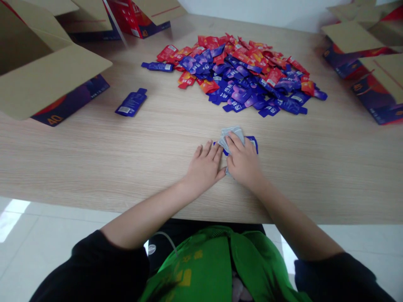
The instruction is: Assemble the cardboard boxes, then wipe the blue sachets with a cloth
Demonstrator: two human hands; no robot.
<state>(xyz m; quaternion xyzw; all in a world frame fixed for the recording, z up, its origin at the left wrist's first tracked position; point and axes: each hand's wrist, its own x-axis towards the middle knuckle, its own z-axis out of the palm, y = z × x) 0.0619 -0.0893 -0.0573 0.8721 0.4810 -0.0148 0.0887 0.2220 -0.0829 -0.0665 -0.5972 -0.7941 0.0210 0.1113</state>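
A blue pouch [253,143] lies flat on the table in front of me, mostly covered by my hands and a cloth. My right hand [244,161] presses a folded light grey cloth [233,131] onto it, fingers curled over the fabric. Beside it, my left hand [206,165] lies with fingers stretched out, its fingertips at the pouch's left end. Further left, a single blue pouch [131,102] rests by itself with its barcode label facing up. Beyond my hands is a large heap of blue pouches [234,94] and red pouches [273,76].
Open cardboard boxes stand on the wooden table [94,163]: a large box [63,79] at the left, a red box [135,21] behind it, and a box [382,90] among others at the right. A white wall [252,14] borders the table's back.
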